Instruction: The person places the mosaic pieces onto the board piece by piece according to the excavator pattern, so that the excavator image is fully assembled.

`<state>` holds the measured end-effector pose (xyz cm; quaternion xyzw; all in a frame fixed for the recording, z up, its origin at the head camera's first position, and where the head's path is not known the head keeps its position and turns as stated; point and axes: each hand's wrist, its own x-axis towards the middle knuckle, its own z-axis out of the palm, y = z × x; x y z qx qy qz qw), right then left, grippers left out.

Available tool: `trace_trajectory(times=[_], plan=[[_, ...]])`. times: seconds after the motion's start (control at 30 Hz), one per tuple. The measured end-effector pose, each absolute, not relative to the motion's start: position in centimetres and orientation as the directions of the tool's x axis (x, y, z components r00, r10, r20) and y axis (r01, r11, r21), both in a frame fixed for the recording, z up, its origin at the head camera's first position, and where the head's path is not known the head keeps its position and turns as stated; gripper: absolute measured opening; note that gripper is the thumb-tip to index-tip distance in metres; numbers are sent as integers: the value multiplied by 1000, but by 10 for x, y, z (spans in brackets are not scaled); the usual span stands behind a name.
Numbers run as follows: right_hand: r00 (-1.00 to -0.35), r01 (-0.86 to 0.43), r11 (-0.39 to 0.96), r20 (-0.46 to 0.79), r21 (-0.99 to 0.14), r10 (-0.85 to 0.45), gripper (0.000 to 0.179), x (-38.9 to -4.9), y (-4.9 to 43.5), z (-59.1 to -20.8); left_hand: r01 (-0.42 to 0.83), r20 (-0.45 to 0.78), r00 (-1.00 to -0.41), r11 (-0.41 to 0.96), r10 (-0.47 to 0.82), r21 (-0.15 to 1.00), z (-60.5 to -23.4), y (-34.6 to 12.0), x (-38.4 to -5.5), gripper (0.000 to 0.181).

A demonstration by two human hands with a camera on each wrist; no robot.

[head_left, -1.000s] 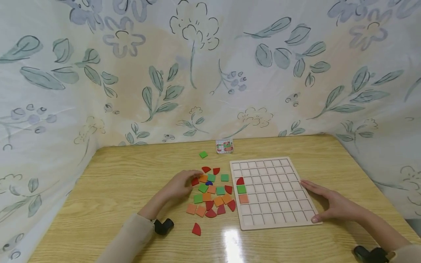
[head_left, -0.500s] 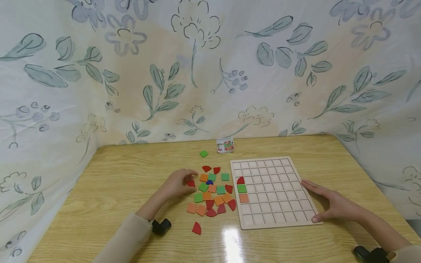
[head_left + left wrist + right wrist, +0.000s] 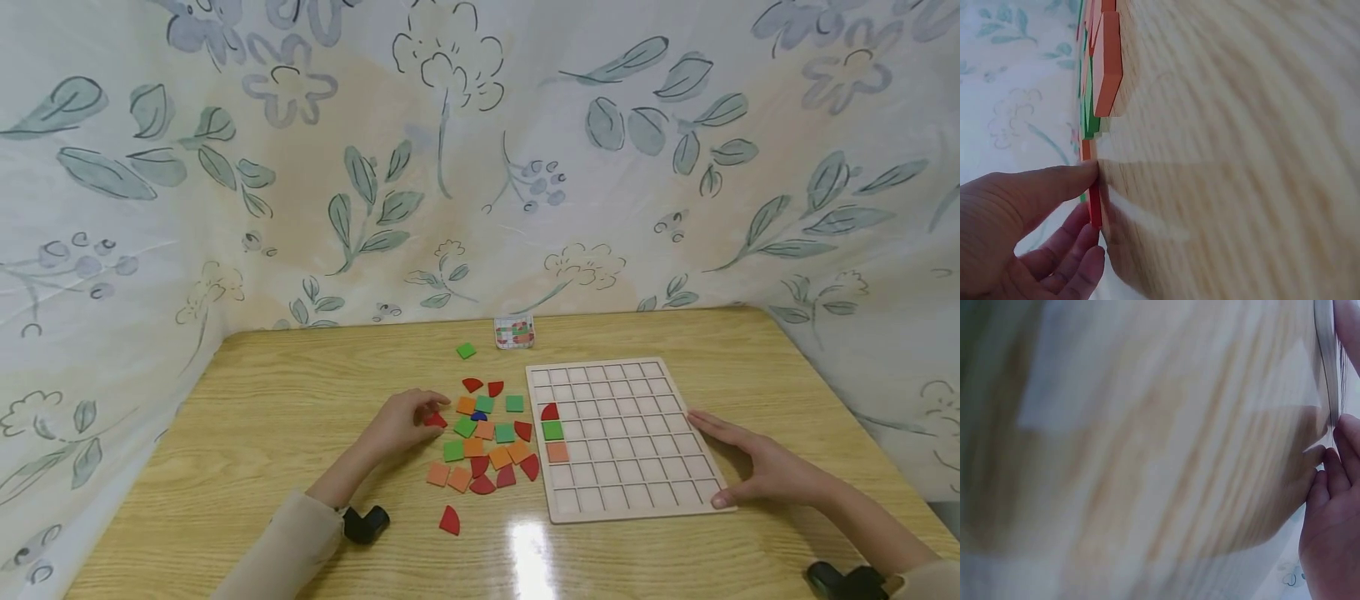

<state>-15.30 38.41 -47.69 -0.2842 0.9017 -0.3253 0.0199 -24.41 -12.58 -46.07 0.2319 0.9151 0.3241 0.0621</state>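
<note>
In the head view my left hand (image 3: 399, 423) is at the left side of the loose tiles, thumb and fingers round a small flat red tile (image 3: 435, 420). In the left wrist view the thumb is on the upper end of that red tile (image 3: 1095, 205) and the fingertips are at its lower end, close over the tabletop. Part of the tile is hidden by the fingers. On the right, my right hand (image 3: 765, 468) rests along the edge of a pale wooden grid board (image 3: 622, 450), fingers extended and thumb at its near corner. The board's left column bears a red quarter-circle (image 3: 550, 412), a green square (image 3: 552, 431) and an orange square (image 3: 557, 452).
Between hand and board lie several loose tiles, among them an orange square (image 3: 499, 458), a teal square (image 3: 505, 432) and a blue piece (image 3: 478, 416). One red quarter-circle (image 3: 450, 520) lies nearer. A patterned card (image 3: 514, 332) and a green square (image 3: 467, 351) are farther back, before the floral cloth (image 3: 480, 167).
My left hand has drawn the red tile leftward, away from the other tiles, and the tile has turned a little in the fingers. The right hand and board stay in place.
</note>
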Motion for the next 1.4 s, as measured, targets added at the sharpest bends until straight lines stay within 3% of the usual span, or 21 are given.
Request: trace_trajectory(times=[0.5,0.73,1.13,1.4], plan=[[-853,-477,653,130,-588,-505,100,-152,384,-477,467,42,-808,596,588,653,-461,-129,-246,34],[-849,-487,650,141,-583,-509,100,-153,384,-477,437,34,-835,625,548,647,-460,-129,-245,36],[-848,-491,648,149,-581,-509,100,-152,384,-478,455,35,-832,644,554,615,-459,-123,-244,39],[-854,-469,646,122,-602,-507,100,-151,383,-475,509,29,-798,647,602,568,-459,-121,-247,36]])
